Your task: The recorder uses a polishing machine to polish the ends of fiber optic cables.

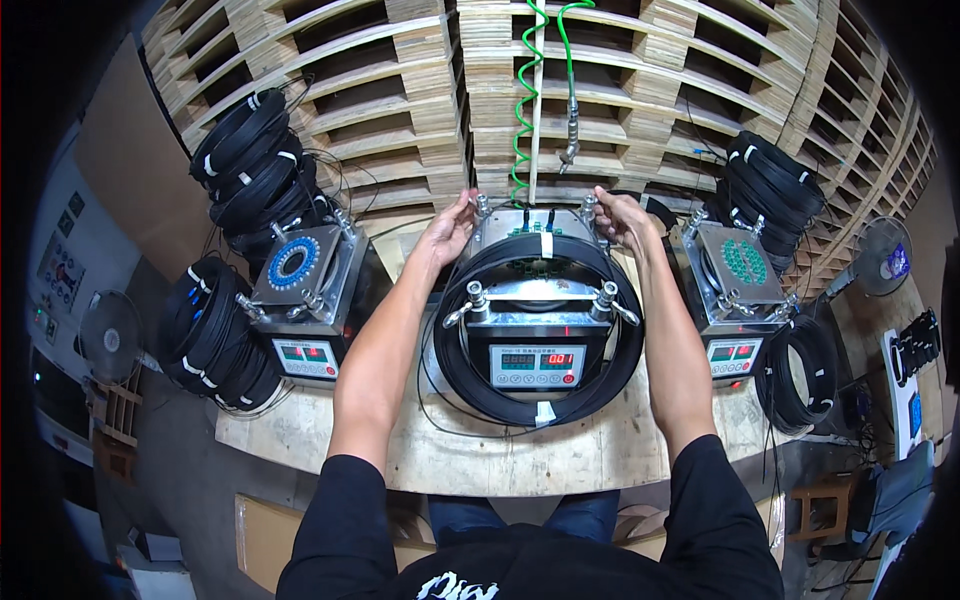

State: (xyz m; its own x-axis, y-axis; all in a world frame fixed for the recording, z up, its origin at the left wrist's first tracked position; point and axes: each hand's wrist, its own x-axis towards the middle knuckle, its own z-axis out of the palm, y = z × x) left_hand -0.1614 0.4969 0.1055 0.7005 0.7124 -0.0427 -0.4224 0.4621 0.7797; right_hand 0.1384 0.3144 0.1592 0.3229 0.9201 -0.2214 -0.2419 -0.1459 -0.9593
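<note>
in the head view, your left hand is at the rear left knob of the middle machine and your right hand at the rear right knob; i can't tell whether your fingers grip or merely touch them. the black cable coil rings the machine's front. uneven hand pressure could load the knobs lopsidedly; drawing back carelessly could snag the coil.

I look from head height (fisheye, so straight edges bow), down and forward across the nearby workbench toward the stacked pallets behind it
</note>
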